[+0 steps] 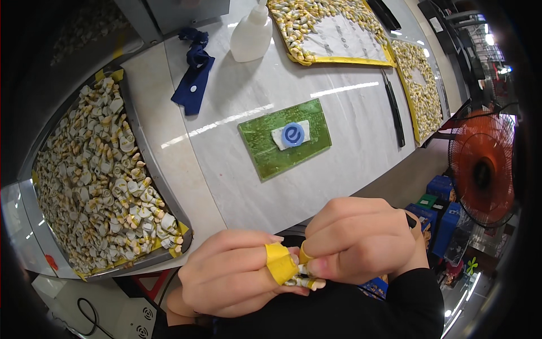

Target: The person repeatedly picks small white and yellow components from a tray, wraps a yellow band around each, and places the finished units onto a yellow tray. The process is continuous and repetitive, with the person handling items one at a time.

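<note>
My left hand [231,274] and my right hand [361,240] meet close to my body, below the table's near edge. Between their fingertips they pinch a small white, yellow and peach painted figurine [305,281], partly hidden by the fingers. Yellow tape [279,264] wraps a finger of my left hand, and a yellow band also shows at a right fingertip. Farther out on the table lies a green rectangular pad [262,161]. On it sits a white piece with a round blue disc [293,134] bearing a dark swirl.
A metal-edged tray [182,240] heaped with similar small figurines stands at left. Yellow-edged trays [344,59] with more lie at the back right. Nearby are a white bottle [251,39], dark blue cloth [193,85], black tweezers-like tool [393,110] and orange fan [483,169].
</note>
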### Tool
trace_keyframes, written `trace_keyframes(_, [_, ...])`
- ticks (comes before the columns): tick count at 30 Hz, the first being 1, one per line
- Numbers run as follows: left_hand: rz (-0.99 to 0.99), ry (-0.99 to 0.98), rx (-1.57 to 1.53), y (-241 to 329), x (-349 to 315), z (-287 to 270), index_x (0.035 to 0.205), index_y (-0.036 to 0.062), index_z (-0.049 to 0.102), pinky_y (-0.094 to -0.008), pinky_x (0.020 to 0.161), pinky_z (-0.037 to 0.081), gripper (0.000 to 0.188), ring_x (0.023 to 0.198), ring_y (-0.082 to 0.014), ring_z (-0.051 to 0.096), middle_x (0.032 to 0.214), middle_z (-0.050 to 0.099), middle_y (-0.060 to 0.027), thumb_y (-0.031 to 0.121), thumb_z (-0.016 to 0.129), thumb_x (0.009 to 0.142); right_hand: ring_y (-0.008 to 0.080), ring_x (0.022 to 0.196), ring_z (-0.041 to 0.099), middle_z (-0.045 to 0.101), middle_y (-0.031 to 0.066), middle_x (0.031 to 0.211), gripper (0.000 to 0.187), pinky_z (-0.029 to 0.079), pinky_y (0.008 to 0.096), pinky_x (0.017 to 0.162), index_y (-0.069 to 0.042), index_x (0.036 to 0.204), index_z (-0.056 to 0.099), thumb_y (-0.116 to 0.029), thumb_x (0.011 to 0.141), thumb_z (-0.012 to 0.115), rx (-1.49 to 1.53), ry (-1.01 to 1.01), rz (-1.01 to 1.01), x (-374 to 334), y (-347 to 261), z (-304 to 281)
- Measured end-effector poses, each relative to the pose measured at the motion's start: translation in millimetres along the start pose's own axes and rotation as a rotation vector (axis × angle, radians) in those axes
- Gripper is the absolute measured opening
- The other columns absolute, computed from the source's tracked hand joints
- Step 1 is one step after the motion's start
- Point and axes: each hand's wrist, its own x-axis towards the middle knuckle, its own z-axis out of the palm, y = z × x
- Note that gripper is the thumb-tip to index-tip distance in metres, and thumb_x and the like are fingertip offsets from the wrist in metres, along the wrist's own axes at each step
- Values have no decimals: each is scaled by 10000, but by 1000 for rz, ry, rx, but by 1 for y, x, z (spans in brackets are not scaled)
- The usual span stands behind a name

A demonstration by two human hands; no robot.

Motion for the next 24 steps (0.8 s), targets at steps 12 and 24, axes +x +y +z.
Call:
trace_keyframes(12, [75,247,87,-7,1,17,909,6,633,-250,613,485,371,715,-214,631,835,668,-86,132,819,614,221,612,573,588,142,744,112,480,266,524,70,769,602,45,675,658,-216,52,-223,1,1,0])
trace_keyframes(24, [-388,-64,-671,-9,-2,1,937,-79,611,-245,659,480,216,735,-168,631,816,658,-134,46,688,778,145,629,466,536,12,718,161,341,245,533,-95,697,682,-178,632,803,125,-53,203,11,8,-15])
